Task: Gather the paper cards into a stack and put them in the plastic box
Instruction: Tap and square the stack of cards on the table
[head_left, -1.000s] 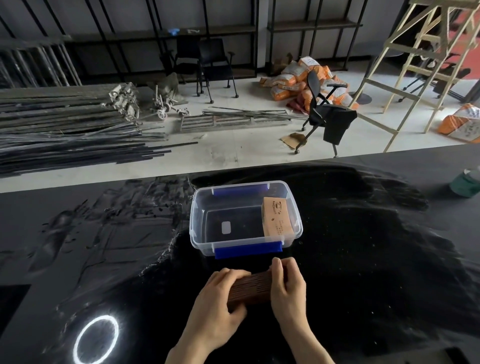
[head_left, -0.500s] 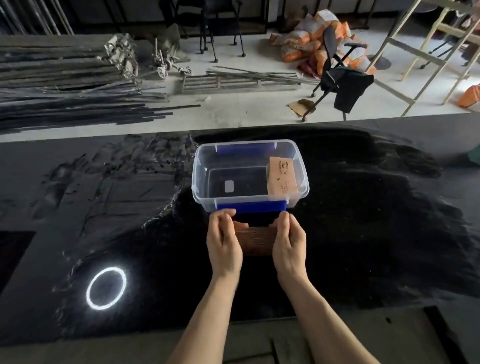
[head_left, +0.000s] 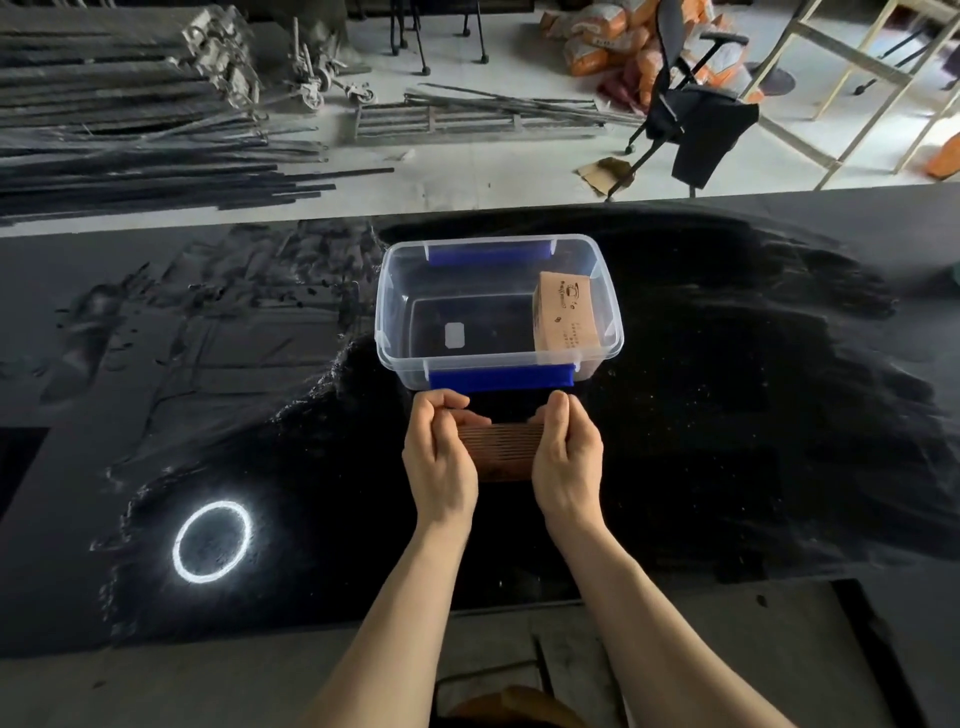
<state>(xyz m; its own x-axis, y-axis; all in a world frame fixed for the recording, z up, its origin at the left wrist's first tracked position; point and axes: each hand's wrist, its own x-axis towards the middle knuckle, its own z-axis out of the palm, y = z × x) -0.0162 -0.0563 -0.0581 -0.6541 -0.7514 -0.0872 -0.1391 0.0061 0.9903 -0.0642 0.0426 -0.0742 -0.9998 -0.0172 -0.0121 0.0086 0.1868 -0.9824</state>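
1. A bright ring of light (head_left: 212, 541) lay reflected on the dark surface (head_left: 727, 415), well to the left of both hands.
2. The left hand (head_left: 440, 457) was closed on the left end of the stack of paper cards (head_left: 501, 447), fingers curled over its far edge.
3. The stack of paper cards, brown with its edges showing as fine lines, was held between the two hands just in front of the plastic box (head_left: 498, 312) and outside it.
4. The right hand (head_left: 567, 457) gripped the right end of the same stack.
5. The plastic box, clear with blue latches (head_left: 501, 376) on its near and far sides, stood open on the surface; a second brown card bundle (head_left: 565, 312) lay inside against its right wall.
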